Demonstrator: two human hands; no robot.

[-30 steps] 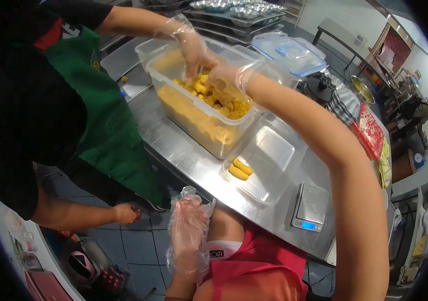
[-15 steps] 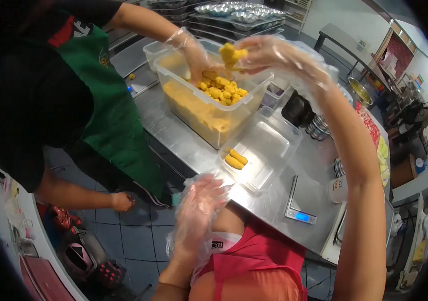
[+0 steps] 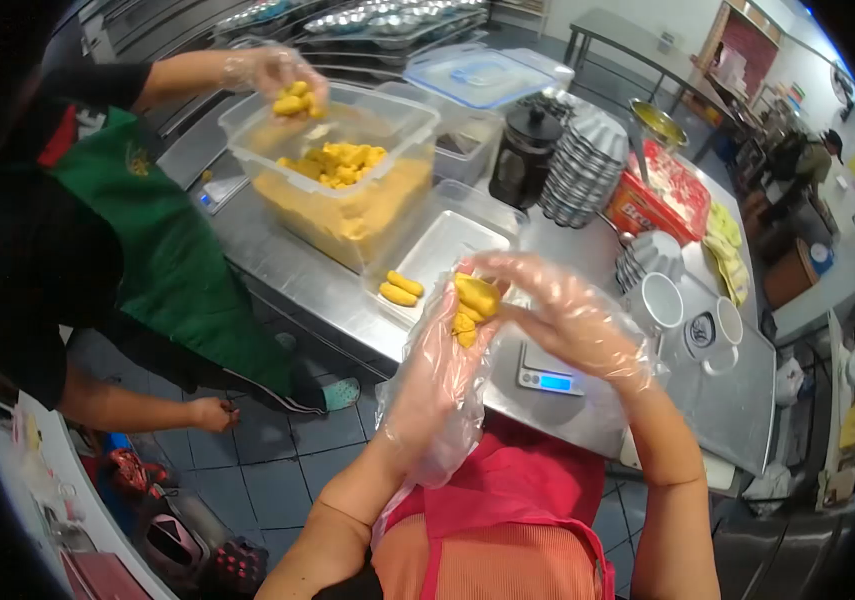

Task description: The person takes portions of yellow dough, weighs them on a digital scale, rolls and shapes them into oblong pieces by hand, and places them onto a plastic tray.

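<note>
Both my hands wear clear plastic gloves and meet above the front edge of the steel table. In my left hand [image 3: 429,365] lies a lump of soft yellow dough [image 3: 475,300], cradled between palm and fingers. My right hand [image 3: 572,320] is beside the dough with its fingers stretched out and apart, their tips at its upper edge. Two yellow dough logs [image 3: 402,288] lie in a shallow clear plastic container [image 3: 447,245] just beyond. Behind that, a large clear tub [image 3: 332,205] holds more yellow dough, with crumbled pieces on top.
A co-worker's gloved hand [image 3: 287,85] holds dough pieces over the tub's far left. A digital scale [image 3: 550,382] sits near the front edge. Stacked fluted tins [image 3: 587,160], a black French press [image 3: 525,155], a red tub [image 3: 659,190] and white mugs [image 3: 657,302] stand to the right.
My right hand has come down and back from above the large tub, bringing dough to my left hand, which has risen to meet it. The co-worker's hand has lifted dough from the tub.
</note>
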